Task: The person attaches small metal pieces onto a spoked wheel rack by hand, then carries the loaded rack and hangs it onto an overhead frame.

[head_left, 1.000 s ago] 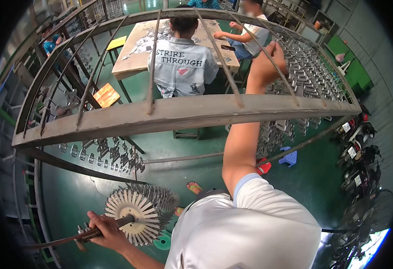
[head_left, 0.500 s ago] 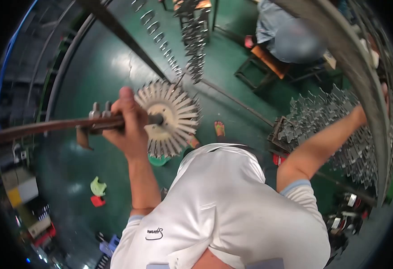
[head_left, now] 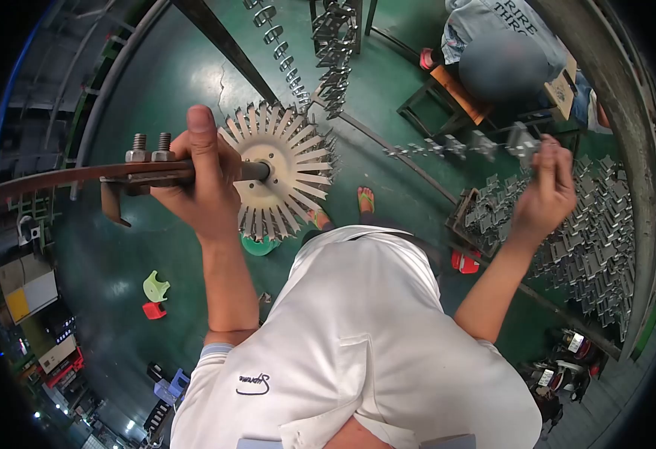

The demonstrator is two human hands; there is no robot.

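Nearest, the left hand (head_left: 207,179) is wrapped around the end of a metal bar (head_left: 66,176), beside two bolts (head_left: 164,147); a firm, even hold should keep the bar steady. The right hand (head_left: 547,193) pinches the upper end of a strand of small metal pieces (head_left: 454,147), which hangs down and away from the body; holding it by the top and moving slowly would likely limit swaying and snags. Below the left hand, a slatted wheel (head_left: 287,153) sits on a shaft (head_left: 254,172), and fingers are best kept off its slats. Rows of hanging metal parts (head_left: 586,243) lie near the right hand, so keep the strand apart from them. Farther off, a seated person (head_left: 504,63) deserves some room.
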